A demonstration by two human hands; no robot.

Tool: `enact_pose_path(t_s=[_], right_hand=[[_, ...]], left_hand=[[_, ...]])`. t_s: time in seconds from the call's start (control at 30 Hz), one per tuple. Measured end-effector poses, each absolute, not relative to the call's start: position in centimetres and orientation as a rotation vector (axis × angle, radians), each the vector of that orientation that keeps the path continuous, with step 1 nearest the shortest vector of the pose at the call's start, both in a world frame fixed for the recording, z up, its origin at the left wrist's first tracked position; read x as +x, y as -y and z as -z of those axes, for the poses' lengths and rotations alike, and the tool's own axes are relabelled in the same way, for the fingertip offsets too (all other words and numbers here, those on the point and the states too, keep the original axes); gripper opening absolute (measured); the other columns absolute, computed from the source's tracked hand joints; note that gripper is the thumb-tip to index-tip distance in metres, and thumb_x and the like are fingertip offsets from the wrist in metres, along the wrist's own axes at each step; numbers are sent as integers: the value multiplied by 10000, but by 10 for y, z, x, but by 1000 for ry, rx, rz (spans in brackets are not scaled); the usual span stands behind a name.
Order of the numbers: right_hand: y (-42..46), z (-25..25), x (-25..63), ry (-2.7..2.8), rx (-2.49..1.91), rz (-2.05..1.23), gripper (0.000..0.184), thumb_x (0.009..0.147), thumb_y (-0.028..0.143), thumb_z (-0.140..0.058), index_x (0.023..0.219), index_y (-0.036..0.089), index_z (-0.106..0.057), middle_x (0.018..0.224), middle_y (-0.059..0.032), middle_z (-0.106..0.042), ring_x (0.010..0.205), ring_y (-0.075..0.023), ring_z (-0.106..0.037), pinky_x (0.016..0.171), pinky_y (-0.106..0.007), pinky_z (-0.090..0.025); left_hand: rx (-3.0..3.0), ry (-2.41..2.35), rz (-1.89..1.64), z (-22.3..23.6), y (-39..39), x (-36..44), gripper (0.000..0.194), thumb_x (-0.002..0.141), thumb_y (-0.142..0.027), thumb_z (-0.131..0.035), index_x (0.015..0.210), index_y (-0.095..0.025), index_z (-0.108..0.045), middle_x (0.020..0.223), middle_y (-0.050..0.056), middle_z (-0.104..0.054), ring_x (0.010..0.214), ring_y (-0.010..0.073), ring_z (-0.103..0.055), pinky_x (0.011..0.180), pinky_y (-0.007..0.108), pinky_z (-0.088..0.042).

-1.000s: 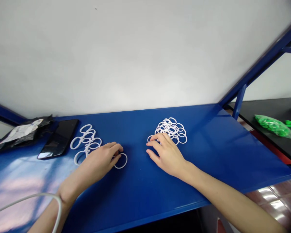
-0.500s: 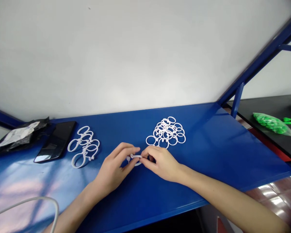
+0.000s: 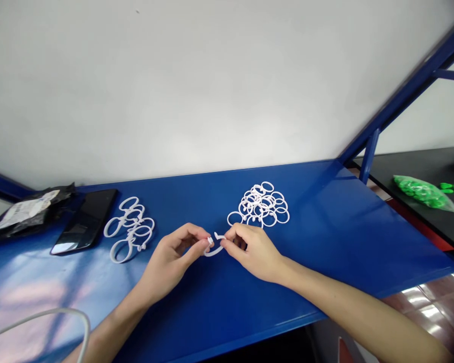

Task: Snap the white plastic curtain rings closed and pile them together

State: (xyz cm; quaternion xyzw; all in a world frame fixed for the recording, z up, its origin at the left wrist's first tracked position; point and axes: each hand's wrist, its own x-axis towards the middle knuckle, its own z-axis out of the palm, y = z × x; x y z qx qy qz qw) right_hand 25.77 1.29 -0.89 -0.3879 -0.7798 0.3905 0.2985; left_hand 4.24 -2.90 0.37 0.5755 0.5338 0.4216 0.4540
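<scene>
We've got our left hand (image 3: pixel 172 257) and right hand (image 3: pixel 260 256) each pinching near one end of this open white ring (image 3: pixel 212 253), best gripped lightly to avoid twisting.

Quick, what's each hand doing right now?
Left hand: closed, pinching one end of a white ring.
Right hand: closed, pinching the same ring's other end.

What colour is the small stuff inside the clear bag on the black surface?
Bright green, best seen in the head view.
</scene>
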Motion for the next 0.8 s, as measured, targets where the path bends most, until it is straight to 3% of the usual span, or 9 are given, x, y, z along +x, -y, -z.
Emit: enact_pose_path(t_s=[0.3,0.43,0.63,0.8], right_hand=[[-15,8,258,2081,-1089,-1017,244,976,315,-631,764,208,-579,723,43,-644,633,-105,-575,576,-241,-395],[-14,9,259,2046,-1043,-1023,135,971,328,-646,901,214,-628,829,24,-663,676,-109,-611,619,-243,-457],[-13,10,258,2054,-954,-1094,71,994,291,-625,997,225,-652,882,25,-716,668,-102,-632,638,-236,-489],[-11,12,258,2162,-857,-917,110,1035,260,-575,1062,225,-676,1005,-6,-751,834,-132,-697,746,-259,-522]], left_hand=[[1344,-1327,-1047,-3,32,50,232,896,-426,-702,931,-203,-650,886,-2,-701,652,136,-707,643,268,-580],[1334,-1287,-999,-7,32,49,222,933,-423,-657,949,-206,-618,902,-17,-677,619,128,-711,667,286,-578],[1363,-1247,-940,-6,30,49,207,943,-407,-644,965,-202,-632,932,-1,-684,763,150,-736,755,294,-589],[1410,-1276,-987,3,30,52,188,934,-386,-660,952,-199,-650,900,6,-699,783,153,-737,742,277,-596]])
